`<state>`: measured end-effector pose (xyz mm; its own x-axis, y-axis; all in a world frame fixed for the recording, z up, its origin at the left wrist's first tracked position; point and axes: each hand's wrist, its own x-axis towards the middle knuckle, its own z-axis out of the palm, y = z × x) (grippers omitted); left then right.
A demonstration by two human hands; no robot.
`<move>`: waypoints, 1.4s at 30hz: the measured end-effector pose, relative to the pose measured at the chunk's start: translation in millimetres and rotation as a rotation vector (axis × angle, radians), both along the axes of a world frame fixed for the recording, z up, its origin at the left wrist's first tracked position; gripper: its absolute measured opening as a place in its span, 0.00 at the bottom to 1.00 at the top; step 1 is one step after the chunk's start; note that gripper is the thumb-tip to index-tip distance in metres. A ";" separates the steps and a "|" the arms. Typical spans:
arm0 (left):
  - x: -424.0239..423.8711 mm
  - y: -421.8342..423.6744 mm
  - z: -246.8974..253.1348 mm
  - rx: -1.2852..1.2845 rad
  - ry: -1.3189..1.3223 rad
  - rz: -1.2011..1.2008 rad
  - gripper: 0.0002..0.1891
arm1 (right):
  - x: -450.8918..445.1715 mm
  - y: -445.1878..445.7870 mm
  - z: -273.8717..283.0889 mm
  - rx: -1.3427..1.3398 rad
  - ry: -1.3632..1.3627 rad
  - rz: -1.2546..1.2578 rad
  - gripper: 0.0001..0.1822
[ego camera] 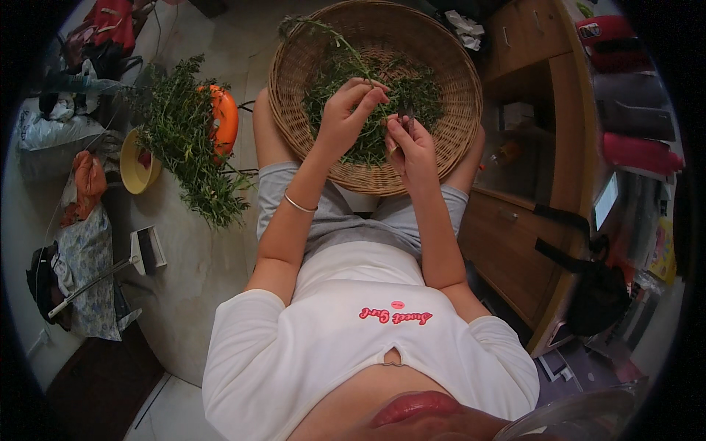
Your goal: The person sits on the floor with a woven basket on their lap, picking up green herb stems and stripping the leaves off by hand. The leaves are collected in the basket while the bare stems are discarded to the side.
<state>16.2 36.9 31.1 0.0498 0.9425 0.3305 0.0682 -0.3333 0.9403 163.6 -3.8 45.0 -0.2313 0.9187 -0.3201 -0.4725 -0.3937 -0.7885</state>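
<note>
A round wicker basket (292,110) rests on my lap between my knees, with cut green herb sprigs (331,105) lying in it. My left hand (350,113) pinches a long leafy stem (342,39) between thumb and fingers; its tip reaches up over the basket's far left side. Beside it, above the near right part of the basket, my right hand (411,143) is closed around small dark scissors (407,113), whose blades point away from me. Whether the blades touch the stem cannot be told.
On the left, a large bunch of leafy stems (182,132) lies over an orange plastic seat or stool (225,118), beside a yellow basin (129,171). A long-handled dustpan (149,251) is on the floor. Right of me is a wooden cabinet (513,220). Bags line the left wall.
</note>
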 end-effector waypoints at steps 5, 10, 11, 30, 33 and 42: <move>-3.6 -6.2 5.2 0.229 0.474 0.218 0.08 | -2.7 -0.1 -3.1 0.017 0.004 -0.033 0.09; 1.7 -14.3 6.4 0.285 0.502 0.093 0.08 | 0.0 7.3 -7.4 0.051 0.000 -0.143 0.08; 1.7 -15.0 5.7 0.229 0.464 0.079 0.08 | 1.9 8.5 -7.0 0.056 -0.001 -0.142 0.08; 15.2 -18.5 2.6 0.455 0.619 0.000 0.06 | 4.4 10.2 -20.2 0.147 -0.103 -0.283 0.08; 6.6 -9.9 -7.3 0.377 0.628 0.087 0.10 | 12.6 12.4 -12.8 0.112 -0.055 -0.212 0.09; -9.9 19.4 7.8 -0.466 -0.521 -0.276 0.24 | 13.5 -10.2 -22.5 0.048 -0.031 -0.079 0.11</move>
<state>6.4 56.3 38.9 0.2506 0.9666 -0.0544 -0.4529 0.1667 0.8758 177.1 -14.0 22.4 -0.1486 0.9482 -0.2807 -0.4759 -0.3174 -0.8202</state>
